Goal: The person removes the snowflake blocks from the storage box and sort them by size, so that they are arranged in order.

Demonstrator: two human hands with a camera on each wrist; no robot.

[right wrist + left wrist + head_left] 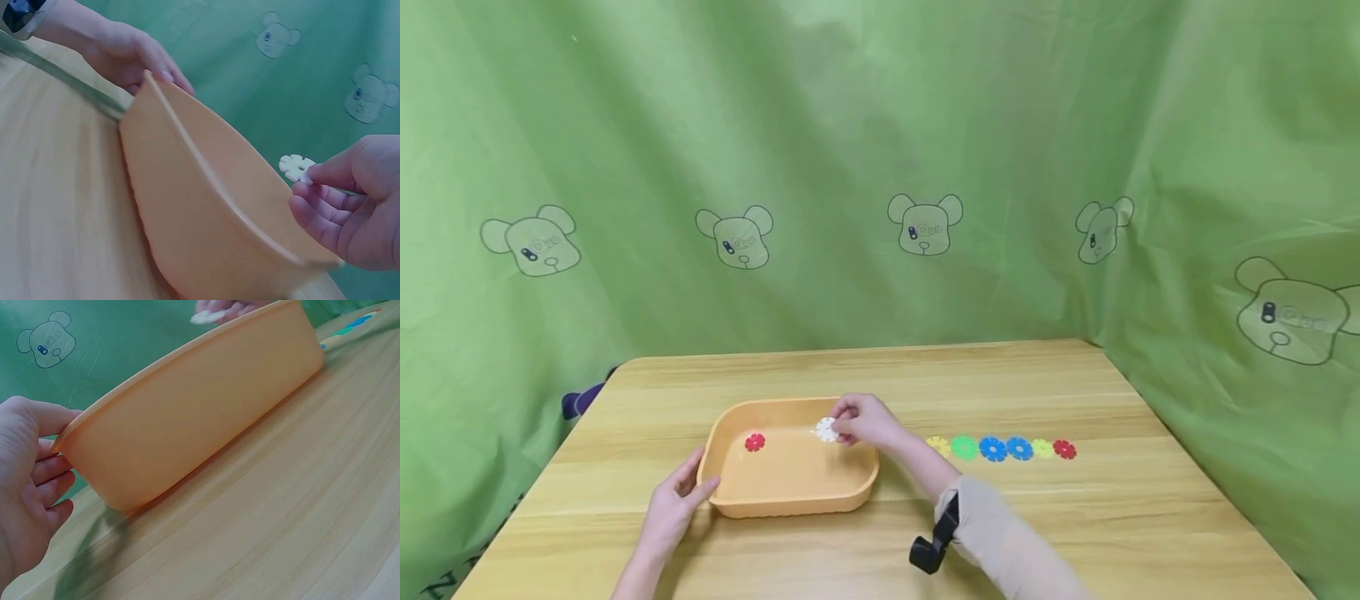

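An orange plastic tray (pixel 797 505) with raised walls stands on the table. My left hand (pixel 672 507) holds its left end, the thumb over the rim and the fingers along the outer wall; the left wrist view shows this hand (pixel 28 481) at the rim too. Over the right part of the tray, my right hand (pixel 867 421) pinches a white snowflake disc (pixel 826 429) between thumb and fingertips. In the right wrist view the disc (pixel 295 167) shows its notched edge and centre hole. A red snowflake disc (pixel 755 442) lies inside the tray, towards the left.
Right of the tray, a row of snowflake discs lies on the wooden table (pixel 1075 533): a yellow disc (pixel 937 446), a green disc (pixel 965 448), two blue ones (pixel 992 449), a yellow-green disc (pixel 1042 448) and a red one (pixel 1064 450). A green curtain (pixel 820 292) hangs behind.
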